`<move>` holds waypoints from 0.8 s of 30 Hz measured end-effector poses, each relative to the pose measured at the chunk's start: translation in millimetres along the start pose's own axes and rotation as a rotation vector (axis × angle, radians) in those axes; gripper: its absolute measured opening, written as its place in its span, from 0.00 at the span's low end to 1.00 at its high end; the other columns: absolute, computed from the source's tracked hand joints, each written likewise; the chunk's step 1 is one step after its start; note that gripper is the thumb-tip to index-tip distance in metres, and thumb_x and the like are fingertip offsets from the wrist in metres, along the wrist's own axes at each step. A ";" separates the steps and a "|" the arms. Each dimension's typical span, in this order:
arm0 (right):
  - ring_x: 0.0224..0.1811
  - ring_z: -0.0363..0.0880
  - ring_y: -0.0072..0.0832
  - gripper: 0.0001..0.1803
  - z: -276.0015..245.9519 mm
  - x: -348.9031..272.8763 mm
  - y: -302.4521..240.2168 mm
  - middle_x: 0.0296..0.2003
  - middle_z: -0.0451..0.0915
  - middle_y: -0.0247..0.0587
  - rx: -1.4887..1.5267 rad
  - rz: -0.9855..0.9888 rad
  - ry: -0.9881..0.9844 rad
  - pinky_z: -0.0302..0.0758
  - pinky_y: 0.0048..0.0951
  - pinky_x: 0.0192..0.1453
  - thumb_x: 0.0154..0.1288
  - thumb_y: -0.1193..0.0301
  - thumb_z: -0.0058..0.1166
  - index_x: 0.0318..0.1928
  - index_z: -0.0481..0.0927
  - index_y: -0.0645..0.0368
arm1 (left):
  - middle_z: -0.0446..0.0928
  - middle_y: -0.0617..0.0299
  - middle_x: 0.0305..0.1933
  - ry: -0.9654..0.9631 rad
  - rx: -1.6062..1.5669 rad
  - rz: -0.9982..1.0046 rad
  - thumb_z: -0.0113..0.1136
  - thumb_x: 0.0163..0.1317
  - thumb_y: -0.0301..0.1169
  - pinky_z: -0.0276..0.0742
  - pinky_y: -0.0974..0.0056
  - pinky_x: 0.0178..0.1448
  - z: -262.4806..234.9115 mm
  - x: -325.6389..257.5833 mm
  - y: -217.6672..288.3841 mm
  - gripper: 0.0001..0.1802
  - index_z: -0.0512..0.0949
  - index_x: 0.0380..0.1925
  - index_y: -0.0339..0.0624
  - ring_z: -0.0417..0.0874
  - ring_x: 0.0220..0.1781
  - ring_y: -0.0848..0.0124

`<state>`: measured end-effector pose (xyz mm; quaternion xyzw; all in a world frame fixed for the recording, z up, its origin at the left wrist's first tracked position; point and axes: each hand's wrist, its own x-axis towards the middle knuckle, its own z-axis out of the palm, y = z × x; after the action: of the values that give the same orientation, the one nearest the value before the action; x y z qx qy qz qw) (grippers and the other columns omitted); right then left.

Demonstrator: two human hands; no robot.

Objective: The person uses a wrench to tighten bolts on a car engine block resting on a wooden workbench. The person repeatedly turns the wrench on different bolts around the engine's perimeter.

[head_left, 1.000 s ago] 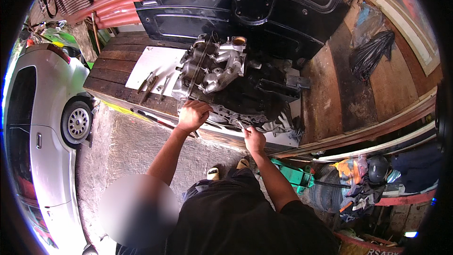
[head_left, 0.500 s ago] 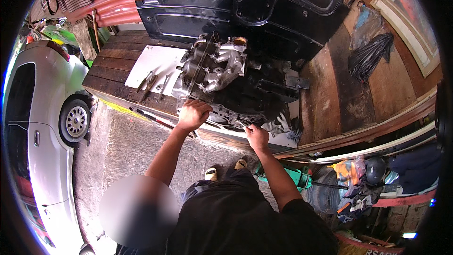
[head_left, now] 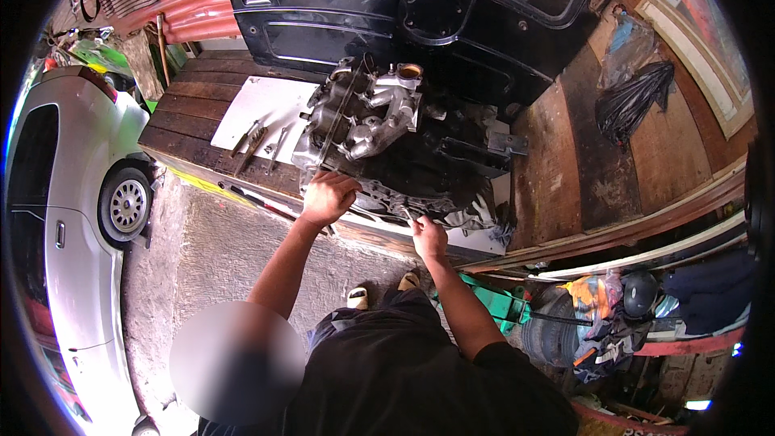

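We look down on a large engine assembly of silver-grey cast metal and blackened parts [head_left: 387, 125], sitting on a dark bench of worn wooden planks [head_left: 182, 129]. It lies directly ahead of both hands, its near edge level with the fingers, most of its bulk beyond them.

Left hand [head_left: 329, 198]: back of the hand upward, fingers bent over the near left edge of the engine. We cannot tell whether they pinch anything, as the knuckles hide the tips.

Right hand [head_left: 429, 238]: to the right of the left hand and a little nearer the body, fingers curled in and pressed together around a slim silver metal tool [head_left: 408, 215]. The tool's free end juts from the thumb side, up and leftward, at the engine's near side; we cannot tell if it makes contact.

Around the work: a flat white sheet [head_left: 242, 105] lies left of the engine, with narrow hand tools [head_left: 252, 145] across its near edge. A crumpled grey cloth [head_left: 472, 216] lies at the engine's near right corner, just beyond the right hand. Behind the engine we record a glossy black vehicle door panel [head_left: 331, 0], standing on edge.
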<state>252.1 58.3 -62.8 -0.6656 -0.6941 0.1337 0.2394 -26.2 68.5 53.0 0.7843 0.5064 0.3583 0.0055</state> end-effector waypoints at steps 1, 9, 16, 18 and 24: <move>0.28 0.81 0.46 0.14 -2.1 0.4 -1.5 0.22 0.81 0.44 -0.004 0.004 -0.009 0.74 0.45 0.32 0.62 0.54 0.55 0.33 0.81 0.50 | 0.82 0.67 0.30 0.006 -0.001 -0.002 0.61 0.51 0.31 0.74 0.60 0.46 0.4 -0.1 -0.3 0.03 0.81 0.27 0.51 0.82 0.35 0.66; 0.28 0.81 0.43 0.12 -31.6 5.1 -10.8 0.23 0.81 0.41 -0.055 -0.014 -0.031 0.75 0.43 0.32 0.57 0.55 0.59 0.31 0.83 0.48 | 0.82 0.66 0.30 0.003 0.011 0.011 0.61 0.51 0.31 0.74 0.60 0.45 -3.6 0.1 0.3 0.02 0.81 0.26 0.51 0.82 0.35 0.66; 0.26 0.81 0.44 0.12 -58.3 13.8 -21.3 0.21 0.81 0.44 -0.103 -0.131 0.008 0.75 0.42 0.30 0.55 0.56 0.62 0.29 0.84 0.50 | 0.81 0.69 0.27 0.056 0.022 0.033 0.62 0.47 0.30 0.75 0.60 0.43 0.0 0.6 -1.9 0.04 0.81 0.25 0.52 0.82 0.34 0.67; 0.26 0.81 0.44 0.12 -62.5 18.5 -20.9 0.21 0.81 0.45 -0.076 -0.170 0.001 0.75 0.42 0.30 0.55 0.57 0.62 0.29 0.84 0.51 | 0.81 0.69 0.27 0.057 0.018 0.037 0.63 0.47 0.30 0.75 0.61 0.43 0.3 1.8 -1.3 0.04 0.81 0.25 0.52 0.82 0.34 0.67; 0.27 0.81 0.45 0.10 -76.5 26.8 -35.1 0.22 0.81 0.45 -0.133 -0.294 -0.118 0.75 0.43 0.31 0.59 0.61 0.59 0.33 0.84 0.52 | 0.81 0.69 0.27 0.046 0.033 0.048 0.63 0.46 0.30 0.75 0.61 0.43 1.5 2.2 -1.7 0.04 0.81 0.24 0.53 0.82 0.34 0.68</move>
<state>261.0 71.9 24.0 -0.5621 -0.8043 0.0898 0.1704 -26.1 71.7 52.5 0.7878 0.4932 0.3679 -0.0278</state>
